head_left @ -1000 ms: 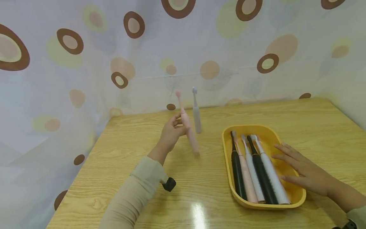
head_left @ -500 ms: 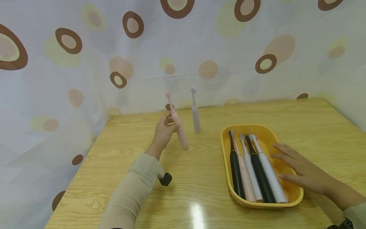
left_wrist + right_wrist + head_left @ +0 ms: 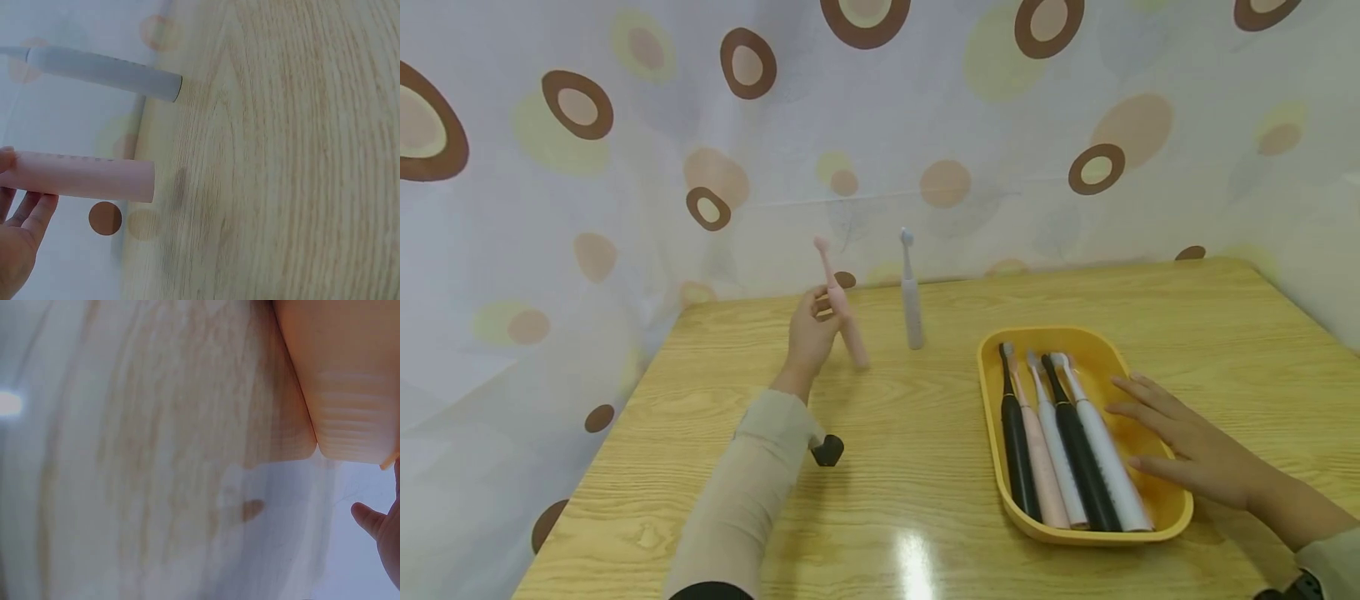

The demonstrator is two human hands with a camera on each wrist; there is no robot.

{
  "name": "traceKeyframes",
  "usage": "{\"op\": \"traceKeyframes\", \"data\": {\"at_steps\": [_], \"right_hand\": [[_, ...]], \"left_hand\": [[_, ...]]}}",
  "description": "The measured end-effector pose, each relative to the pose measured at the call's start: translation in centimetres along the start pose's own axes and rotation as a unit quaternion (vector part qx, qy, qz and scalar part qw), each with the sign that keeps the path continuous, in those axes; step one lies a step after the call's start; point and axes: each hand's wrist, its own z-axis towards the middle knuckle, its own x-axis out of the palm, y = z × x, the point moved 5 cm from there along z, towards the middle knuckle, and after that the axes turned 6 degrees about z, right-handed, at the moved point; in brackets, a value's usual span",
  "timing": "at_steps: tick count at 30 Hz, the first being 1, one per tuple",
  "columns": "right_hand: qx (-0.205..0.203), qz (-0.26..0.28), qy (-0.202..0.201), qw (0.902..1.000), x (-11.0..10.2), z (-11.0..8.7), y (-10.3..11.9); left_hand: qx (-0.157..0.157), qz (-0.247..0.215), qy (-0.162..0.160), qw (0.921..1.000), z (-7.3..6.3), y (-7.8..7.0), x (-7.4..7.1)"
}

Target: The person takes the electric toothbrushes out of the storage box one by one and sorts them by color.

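Observation:
A pink electric toothbrush (image 3: 844, 321) is pinched by my left hand (image 3: 810, 333), its brush head up and its handle tilted. In the left wrist view the base of the pink handle (image 3: 94, 177) shows close over the wood. To its right a grey-white electric toothbrush (image 3: 912, 308) stands upright on the table. My right hand (image 3: 1187, 442) lies with spread fingers over the right rim of a yellow tray (image 3: 988, 417). Inside it lie several electric toothbrushes side by side: black (image 3: 1017, 450), pink (image 3: 1043, 467) and white (image 3: 1112, 467).
The wooden table (image 3: 700, 467) ends at the back against a patterned cloth (image 3: 850, 100) with brown and beige ovals. A small black device (image 3: 827, 451) sits at the left cuff.
My left hand has carried the pink toothbrush leftward, away from the standing grey-white one, and the brush has become a little more upright. My right hand stays at the tray.

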Motion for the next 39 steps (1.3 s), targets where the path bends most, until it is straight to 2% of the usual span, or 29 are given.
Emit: {"op": "traceKeyframes", "data": {"at_steps": [11,17,30,39], "right_hand": [[0.001,0.002,0.0,1.0,0.0,0.0,0.0],[-0.001,0.002,0.0,1.0,0.0,0.0,0.0],[0.007,0.016,0.0,0.9998,0.0,-0.3,0.1],[0.005,0.02,0.001,0.9998,-0.1,0.0,0.2]], "left_hand": [[-0.023,0.015,-0.028,0.9992,1.3,1.1,-1.0],[-0.023,0.019,-0.035,0.9989,1.7,1.6,-1.4],[-0.012,0.035,-0.031,0.9988,1.1,2.5,-1.4],[0.002,0.025,-0.027,0.9993,0.8,2.7,-1.5]]}}
